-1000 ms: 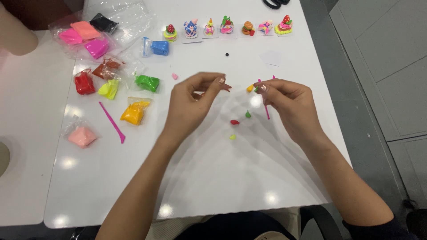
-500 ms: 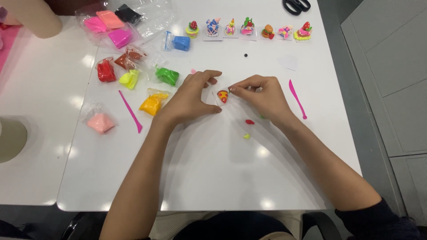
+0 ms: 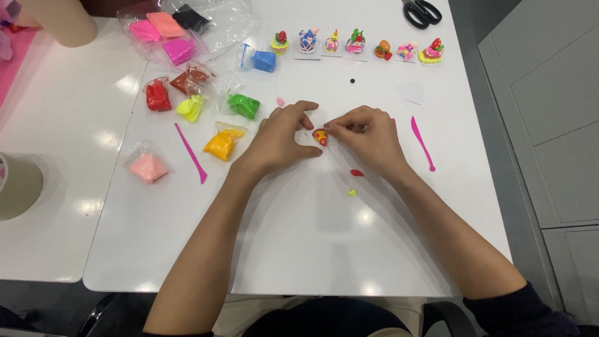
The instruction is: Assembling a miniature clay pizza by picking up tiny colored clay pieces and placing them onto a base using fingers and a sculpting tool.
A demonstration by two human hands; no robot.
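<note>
A small orange clay pizza slice with red dots lies on the white table between my hands. My right hand pinches its right edge with thumb and fingertips. My left hand rests on the table just left of the slice, fingers spread, thumb lying below it. A pink modelling tool lies on the table right of my right hand. A red clay bit and a yellow clay bit sit below my right wrist.
Bags of clay lie at left: red, green, orange, pink, blue. A second pink tool, a row of clay miniatures, scissors. Another person's arm is at top left.
My right hand put the pink tool down on the table to its right. Both hands came down onto the table around the clay slice.
</note>
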